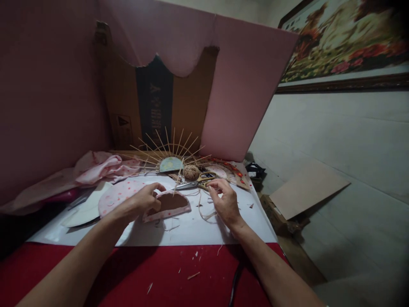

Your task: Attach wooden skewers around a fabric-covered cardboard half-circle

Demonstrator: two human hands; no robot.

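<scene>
My left hand [149, 199] grips the left end of a half-round cardboard piece [169, 205], its bare brown face toward me and its edge wrapped in pink spotted fabric. My right hand [224, 200] is closed in a pinch beside the scissors; whatever it holds is too small to make out. Those scissors [188, 185], with yellowish handles, lie behind the cardboard piece. Just past them rests a ball of twine [191, 172]. Loose strands of twine [204, 213] lie between my hands. Farther back, a fan of thin sticks [174, 143] radiates from a blue-green half-round [171, 164].
Pink spotted fabric [105, 166] is bunched at the left, behind a spotted rounded piece [116, 194]. A pink cardboard panel [236, 85] walls the back. Orange-red decorations [230, 166] lie at the back right. Scraps dot the red surface [172, 277]. A brown board [309, 187] leans rightward.
</scene>
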